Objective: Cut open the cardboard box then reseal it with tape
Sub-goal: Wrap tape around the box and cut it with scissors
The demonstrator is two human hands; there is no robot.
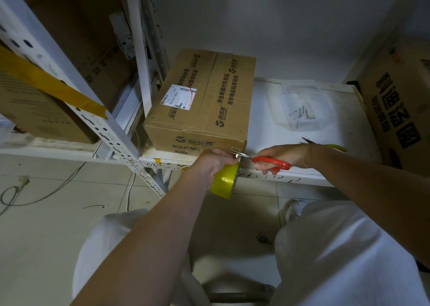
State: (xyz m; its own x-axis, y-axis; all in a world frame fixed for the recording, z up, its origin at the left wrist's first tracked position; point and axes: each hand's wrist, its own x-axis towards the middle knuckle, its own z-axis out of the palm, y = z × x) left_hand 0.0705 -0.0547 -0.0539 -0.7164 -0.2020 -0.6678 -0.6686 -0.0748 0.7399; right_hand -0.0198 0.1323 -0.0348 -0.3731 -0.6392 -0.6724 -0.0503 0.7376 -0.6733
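Note:
A closed brown cardboard box (pixel 204 100) with printed text and a white shipping label lies on a white shelf (pixel 263 128). Just below the box's near edge, my left hand (pixel 214 163) grips a yellow tape roll (pixel 225 182). My right hand (pixel 283 156) holds red-handled scissors (pixel 270 161). Their blades point left and meet the tape at my left fingers, close to the box's front face. Clear tape shines along the box's top seam and front edge.
A clear plastic tray (pixel 302 105) with several nails sits on the shelf to the right of the box. Pliers with yellow-green handles (pixel 325 145) lie behind my right hand. A large printed carton (pixel 400 110) stands far right. Perforated shelf uprights (pixel 76 91) and cables (pixel 28 191) are at left.

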